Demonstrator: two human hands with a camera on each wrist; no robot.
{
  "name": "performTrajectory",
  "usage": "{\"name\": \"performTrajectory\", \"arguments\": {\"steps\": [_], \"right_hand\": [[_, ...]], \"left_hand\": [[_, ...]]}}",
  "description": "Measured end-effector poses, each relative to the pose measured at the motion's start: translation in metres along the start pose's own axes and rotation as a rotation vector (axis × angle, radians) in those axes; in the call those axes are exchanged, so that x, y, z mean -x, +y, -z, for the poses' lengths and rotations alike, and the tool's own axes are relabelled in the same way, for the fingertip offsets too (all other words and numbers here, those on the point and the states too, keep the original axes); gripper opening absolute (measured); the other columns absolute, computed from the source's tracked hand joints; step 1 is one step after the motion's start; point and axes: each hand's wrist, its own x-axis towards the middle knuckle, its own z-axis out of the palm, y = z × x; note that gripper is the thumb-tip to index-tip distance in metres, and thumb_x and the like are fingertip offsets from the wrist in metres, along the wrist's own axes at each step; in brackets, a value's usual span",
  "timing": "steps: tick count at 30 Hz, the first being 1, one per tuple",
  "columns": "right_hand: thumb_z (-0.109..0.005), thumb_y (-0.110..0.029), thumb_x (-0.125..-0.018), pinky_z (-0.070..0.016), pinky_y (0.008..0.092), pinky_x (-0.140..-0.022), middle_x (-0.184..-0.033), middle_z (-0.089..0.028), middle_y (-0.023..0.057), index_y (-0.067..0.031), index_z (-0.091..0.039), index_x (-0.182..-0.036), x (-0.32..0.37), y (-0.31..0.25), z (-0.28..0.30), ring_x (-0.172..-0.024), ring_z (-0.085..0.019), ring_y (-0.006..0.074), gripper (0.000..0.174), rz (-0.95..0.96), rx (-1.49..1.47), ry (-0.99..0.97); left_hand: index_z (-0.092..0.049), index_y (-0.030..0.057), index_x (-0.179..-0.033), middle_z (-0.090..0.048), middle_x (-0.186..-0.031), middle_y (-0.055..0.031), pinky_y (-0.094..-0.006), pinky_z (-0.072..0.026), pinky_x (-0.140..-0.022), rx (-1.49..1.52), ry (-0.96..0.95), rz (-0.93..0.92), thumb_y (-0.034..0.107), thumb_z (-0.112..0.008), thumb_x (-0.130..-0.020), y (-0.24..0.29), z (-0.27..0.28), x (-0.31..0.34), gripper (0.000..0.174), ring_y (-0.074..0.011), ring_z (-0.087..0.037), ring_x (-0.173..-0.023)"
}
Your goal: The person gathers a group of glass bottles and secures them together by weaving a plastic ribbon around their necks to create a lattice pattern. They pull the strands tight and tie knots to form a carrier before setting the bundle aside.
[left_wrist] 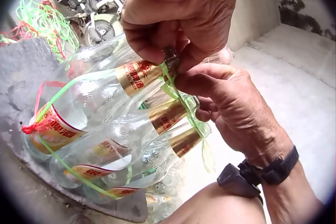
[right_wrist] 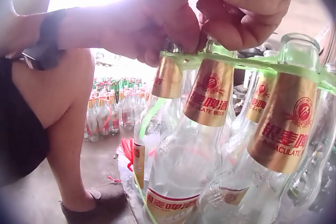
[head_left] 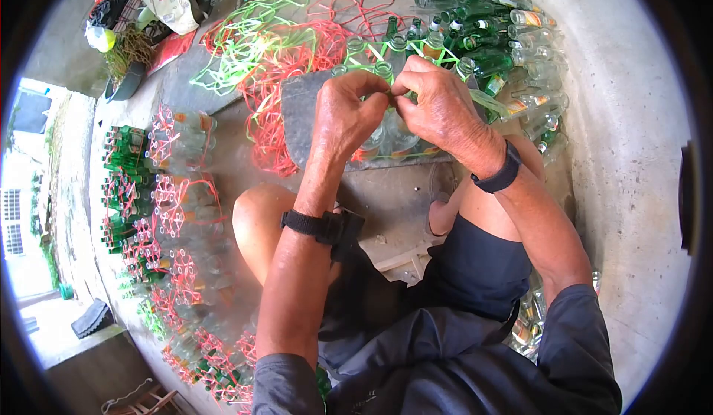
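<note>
Clear glass bottles with gold neck labels (left_wrist: 164,116) (right_wrist: 212,90) stand grouped on a dark slab (head_left: 303,118). Green strap (right_wrist: 252,64) runs around their necks, with a loose end (left_wrist: 208,155) hanging at one side. The left hand (head_left: 347,114) (left_wrist: 181,11) and right hand (head_left: 440,110) (right_wrist: 241,8) meet above the bottle tops, both pinching the strap by one neck with thumb and fingers. Their fingertips nearly touch and partly cover the strap there. A red knot (left_wrist: 39,125) joins strap low on the bottles' sides.
Tangled red strap (head_left: 271,129) and green strap (head_left: 256,40) lie left of the slab. Green and clear loose bottles (head_left: 512,40) are piled along the wall at right. Strapped bottle bundles (head_left: 178,207) stand in rows at left. The person's knees flank the slab's near side.
</note>
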Motion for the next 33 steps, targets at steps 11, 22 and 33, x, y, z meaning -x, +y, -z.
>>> {"name": "performTrajectory", "arguments": {"steps": [11, 22, 33], "right_hand": [[-0.071, -0.012, -0.083, -0.0521, 0.055, -0.064, -0.09, -0.062, 0.0126, -0.0038, -0.058, -0.079, 0.0043, -0.0072, -0.0079, -0.075, -0.067, 0.0433, 0.016, 0.019, 0.067, 0.072], [-0.07, -0.012, -0.085, -0.0535, 0.0534, -0.066, -0.091, -0.062, 0.013, -0.0037, -0.061, -0.08, 0.0069, -0.0104, -0.0022, -0.076, -0.067, 0.0427, 0.013, 0.019, 0.051, 0.092], [-0.072, -0.011, -0.085, -0.0566, 0.051, -0.076, -0.096, -0.068, 0.0128, -0.0044, -0.073, -0.087, 0.0053, -0.0084, -0.0006, -0.089, -0.071, 0.0405, 0.007, -0.112, -0.023, 0.031]], "left_hand": [[-0.081, -0.0006, -0.099, -0.081, -0.094, -0.0202, -0.0398, -0.0603, -0.083, -0.106, 0.044, 0.017, 0.013, -0.068, -0.081, -0.0009, -0.001, -0.0014, 0.027, -0.0292, -0.08, -0.089], [-0.081, 0.0, -0.097, -0.081, -0.092, -0.0186, -0.0387, -0.0604, -0.081, -0.087, 0.05, 0.007, 0.012, -0.068, -0.081, -0.0007, -0.0008, -0.0011, 0.024, -0.0268, -0.079, -0.085], [-0.081, -0.0027, -0.1, -0.08, -0.093, -0.021, -0.039, -0.0603, -0.082, -0.058, 0.031, 0.005, 0.011, -0.067, -0.081, 0.0002, -0.0002, -0.0012, 0.027, -0.0281, -0.08, -0.087]]}}
